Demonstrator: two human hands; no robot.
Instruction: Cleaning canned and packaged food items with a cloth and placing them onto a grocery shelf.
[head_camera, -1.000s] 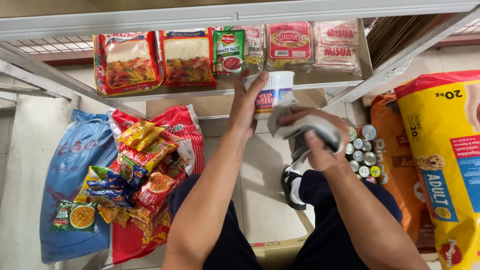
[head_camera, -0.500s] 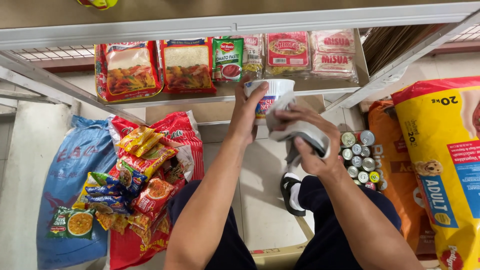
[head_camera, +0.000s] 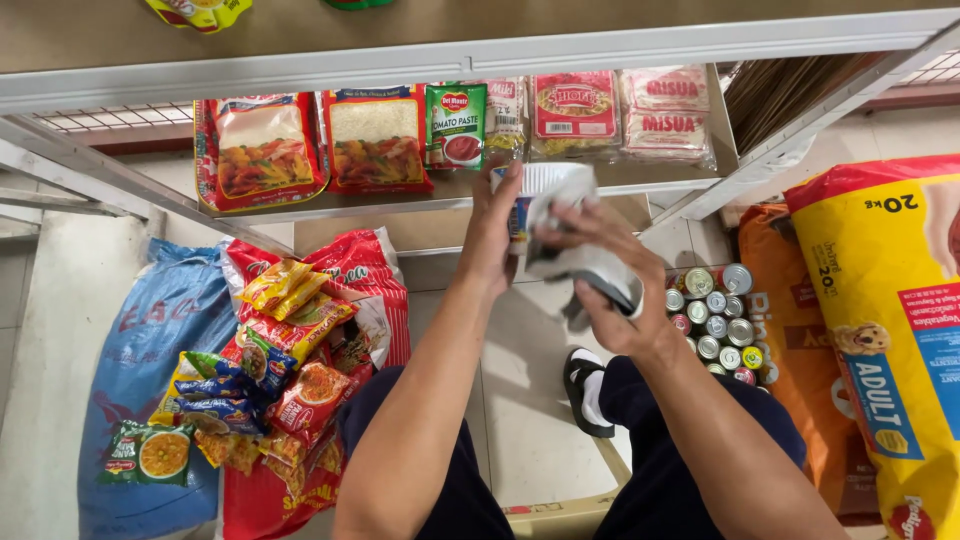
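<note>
We see left hand (head_camera: 492, 235) clamped on white cup (head_camera: 545, 190) before the shelf (head_camera: 450, 205), right hand (head_camera: 610, 290) closed on grey cloth (head_camera: 585, 262) against cup, cans (head_camera: 715, 320) on floor below

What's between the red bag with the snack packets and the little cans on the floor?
In the head view, bare floor tiles and the person's sandalled foot lie between the red bag and the cans.

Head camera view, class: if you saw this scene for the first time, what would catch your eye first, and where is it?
At the centre, the left hand grips a white tub while the right hand presses a grey cloth against it. At the right edge stands a big yellow sack, with a cluster of small tins on the floor beside it. On the left, bright snack packets spill over red and blue sacks.
</note>
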